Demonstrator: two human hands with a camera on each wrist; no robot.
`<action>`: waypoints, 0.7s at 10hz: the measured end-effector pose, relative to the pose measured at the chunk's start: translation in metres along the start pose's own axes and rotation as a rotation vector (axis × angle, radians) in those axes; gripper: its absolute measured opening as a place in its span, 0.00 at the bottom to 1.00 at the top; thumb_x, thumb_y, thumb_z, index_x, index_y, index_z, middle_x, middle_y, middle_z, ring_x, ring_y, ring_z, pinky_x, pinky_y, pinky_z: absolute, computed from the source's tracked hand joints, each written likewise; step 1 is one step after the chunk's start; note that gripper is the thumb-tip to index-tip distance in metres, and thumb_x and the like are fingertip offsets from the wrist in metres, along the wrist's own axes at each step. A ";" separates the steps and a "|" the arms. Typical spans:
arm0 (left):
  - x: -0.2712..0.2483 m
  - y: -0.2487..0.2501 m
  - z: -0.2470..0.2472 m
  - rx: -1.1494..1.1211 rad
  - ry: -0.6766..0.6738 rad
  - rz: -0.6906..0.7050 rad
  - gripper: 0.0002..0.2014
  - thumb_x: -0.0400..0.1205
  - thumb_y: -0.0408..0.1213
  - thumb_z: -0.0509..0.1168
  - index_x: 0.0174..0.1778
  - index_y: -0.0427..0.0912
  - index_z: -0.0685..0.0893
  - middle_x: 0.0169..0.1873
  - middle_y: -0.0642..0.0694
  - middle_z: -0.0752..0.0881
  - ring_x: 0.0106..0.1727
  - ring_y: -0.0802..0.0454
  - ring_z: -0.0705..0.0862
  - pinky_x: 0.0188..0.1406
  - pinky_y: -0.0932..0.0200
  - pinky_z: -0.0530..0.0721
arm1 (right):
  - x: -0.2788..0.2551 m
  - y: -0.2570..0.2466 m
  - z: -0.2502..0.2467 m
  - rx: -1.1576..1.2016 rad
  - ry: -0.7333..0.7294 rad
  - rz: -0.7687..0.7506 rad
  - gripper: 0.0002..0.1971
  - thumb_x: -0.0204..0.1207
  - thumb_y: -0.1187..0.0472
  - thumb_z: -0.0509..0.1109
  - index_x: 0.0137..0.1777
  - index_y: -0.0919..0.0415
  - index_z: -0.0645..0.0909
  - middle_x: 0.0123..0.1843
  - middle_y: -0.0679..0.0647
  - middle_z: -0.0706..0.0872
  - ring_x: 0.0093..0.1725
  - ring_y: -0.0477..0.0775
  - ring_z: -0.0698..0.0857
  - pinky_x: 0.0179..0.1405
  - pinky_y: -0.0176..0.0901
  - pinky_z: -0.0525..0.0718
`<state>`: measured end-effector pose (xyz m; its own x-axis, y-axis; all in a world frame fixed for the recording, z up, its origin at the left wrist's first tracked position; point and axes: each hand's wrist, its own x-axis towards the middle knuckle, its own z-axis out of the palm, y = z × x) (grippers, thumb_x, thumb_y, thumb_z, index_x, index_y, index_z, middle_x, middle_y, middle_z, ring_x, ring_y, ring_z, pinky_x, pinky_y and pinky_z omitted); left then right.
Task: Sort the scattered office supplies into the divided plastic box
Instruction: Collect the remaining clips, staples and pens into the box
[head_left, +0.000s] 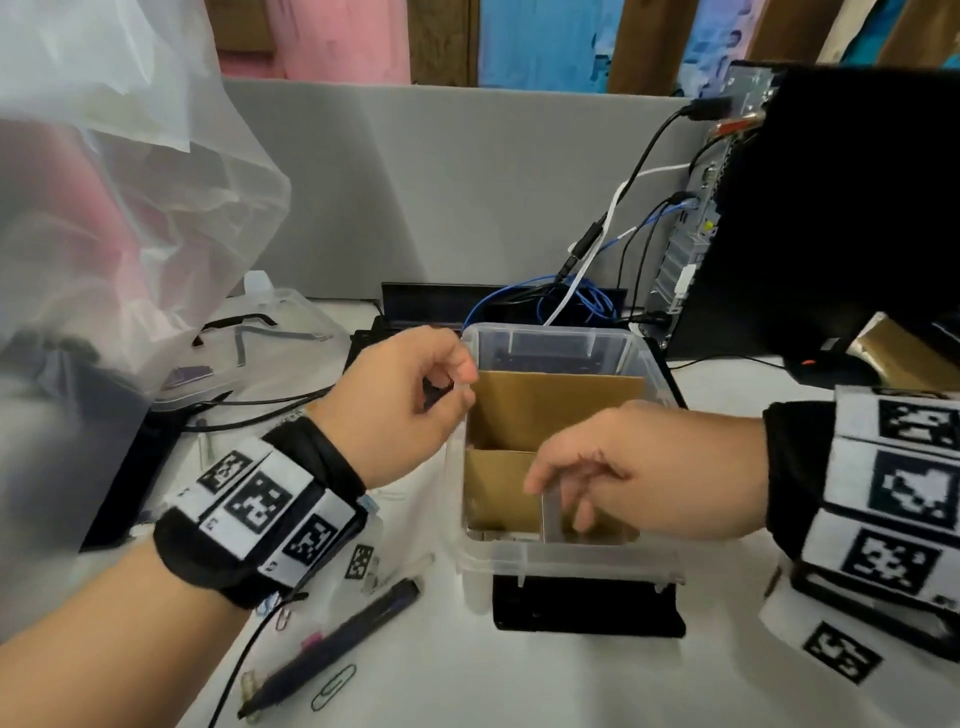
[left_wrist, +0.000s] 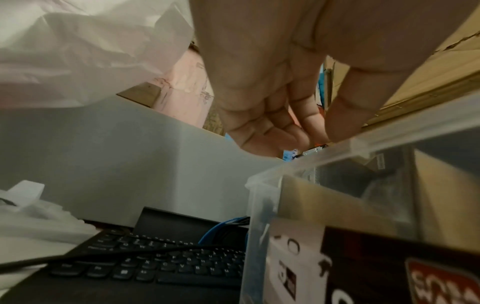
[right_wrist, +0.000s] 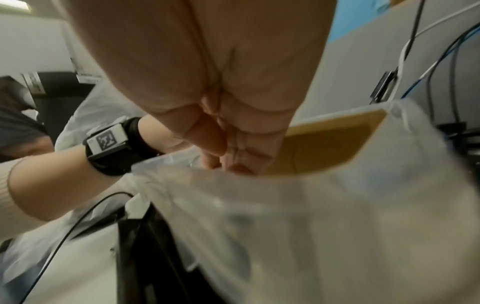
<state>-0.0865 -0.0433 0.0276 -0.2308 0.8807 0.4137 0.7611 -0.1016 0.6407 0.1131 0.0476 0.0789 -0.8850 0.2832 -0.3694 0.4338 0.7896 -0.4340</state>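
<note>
The clear plastic box (head_left: 561, 564) with gold card dividers (head_left: 550, 405) stands mid-table on a black base. My left hand (head_left: 457, 384) hovers at the box's left rim and pinches a small black item (head_left: 434, 392), likely a binder clip, between thumb and curled fingers. In the left wrist view the left hand (left_wrist: 319, 131) has its fingertips just above the rim of the box (left_wrist: 389, 148). My right hand (head_left: 561, 493) reaches down into the front compartments, fingers bunched on an upright grey strip (head_left: 553, 519). The right hand (right_wrist: 228, 164) dips below the box wall (right_wrist: 311, 205) in the right wrist view.
A dark pen (head_left: 337, 644) and loose paper clips (head_left: 335, 686) lie on the white table at front left. A big translucent bag (head_left: 104, 208) fills the left. A keyboard (left_wrist: 155, 265) lies left of the box; cables (head_left: 571, 301) and a black computer (head_left: 831, 208) stand behind.
</note>
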 end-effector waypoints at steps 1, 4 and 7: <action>-0.003 -0.007 0.007 0.044 -0.029 0.041 0.04 0.75 0.36 0.66 0.40 0.52 0.81 0.39 0.56 0.80 0.41 0.57 0.80 0.41 0.64 0.80 | 0.018 0.002 0.004 -0.088 -0.152 0.018 0.23 0.81 0.69 0.55 0.68 0.45 0.78 0.58 0.46 0.85 0.54 0.44 0.84 0.44 0.23 0.77; -0.008 -0.007 0.018 0.015 0.030 0.066 0.04 0.74 0.33 0.63 0.41 0.43 0.82 0.42 0.50 0.78 0.43 0.55 0.80 0.39 0.60 0.79 | 0.041 0.003 0.028 -0.051 -0.409 0.097 0.20 0.84 0.69 0.58 0.74 0.57 0.75 0.69 0.58 0.80 0.67 0.56 0.79 0.58 0.30 0.71; -0.008 -0.006 0.019 0.001 0.040 0.056 0.03 0.74 0.33 0.62 0.39 0.44 0.81 0.42 0.50 0.78 0.42 0.53 0.79 0.38 0.56 0.80 | 0.035 -0.013 0.032 -0.211 -0.342 0.158 0.16 0.83 0.64 0.59 0.68 0.57 0.81 0.63 0.57 0.84 0.61 0.56 0.81 0.53 0.39 0.72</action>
<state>-0.0775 -0.0415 0.0086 -0.2121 0.8542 0.4747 0.7743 -0.1495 0.6149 0.0821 0.0299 0.0450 -0.6881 0.2404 -0.6846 0.4836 0.8553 -0.1858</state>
